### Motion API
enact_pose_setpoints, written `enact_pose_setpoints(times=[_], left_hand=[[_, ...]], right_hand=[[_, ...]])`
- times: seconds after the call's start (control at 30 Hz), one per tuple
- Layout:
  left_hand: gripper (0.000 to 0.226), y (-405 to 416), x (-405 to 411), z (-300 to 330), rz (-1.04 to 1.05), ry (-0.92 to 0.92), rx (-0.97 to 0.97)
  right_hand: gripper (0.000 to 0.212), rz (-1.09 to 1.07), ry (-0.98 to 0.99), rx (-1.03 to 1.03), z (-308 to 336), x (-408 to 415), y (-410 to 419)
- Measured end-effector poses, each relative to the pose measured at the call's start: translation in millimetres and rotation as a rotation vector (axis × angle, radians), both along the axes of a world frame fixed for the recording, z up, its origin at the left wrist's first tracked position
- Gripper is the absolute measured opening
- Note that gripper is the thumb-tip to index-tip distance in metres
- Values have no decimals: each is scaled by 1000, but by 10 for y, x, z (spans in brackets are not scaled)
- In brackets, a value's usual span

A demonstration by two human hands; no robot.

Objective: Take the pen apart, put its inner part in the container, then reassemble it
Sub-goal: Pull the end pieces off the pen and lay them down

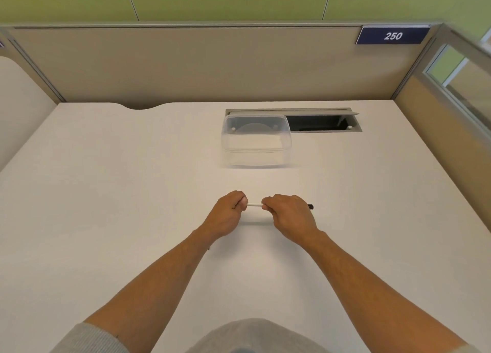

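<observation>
A hard pull could have sprung the inner part loose across the table point(106, 193), missing the container point(256, 143) toward the far edge. The left hand point(228, 214) pinched one end of the pen point(254, 205); the right hand point(289, 214) curled round the other, its dark tip poking out rightward, mid-table.

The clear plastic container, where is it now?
In the head view, the clear plastic container stands on the white desk, beyond both hands, overlapping the left end of the cable slot.
</observation>
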State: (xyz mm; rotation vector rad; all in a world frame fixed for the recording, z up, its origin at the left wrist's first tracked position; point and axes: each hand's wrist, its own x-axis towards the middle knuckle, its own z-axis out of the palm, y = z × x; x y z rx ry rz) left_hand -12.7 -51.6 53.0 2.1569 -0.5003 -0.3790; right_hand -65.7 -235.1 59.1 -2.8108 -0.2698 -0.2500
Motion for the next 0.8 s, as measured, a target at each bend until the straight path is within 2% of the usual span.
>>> enact_pose_setpoints(times=[0.2, 0.43, 0.7, 0.8], left_hand=[[30, -76, 11, 91, 64, 140, 31], [32, -125, 3, 77, 100, 263, 101], [33, -147, -9, 149, 223, 520, -117], [38, -158, -16, 122, 278, 475, -114]], right_hand=[[10, -17, -82, -65, -21, -2, -11], [8, 1, -96, -125, -126, -32, -54], [4, -13, -158, -59, -135, -26, -37], [3, -29, -157, -20, -139, -14, -22]])
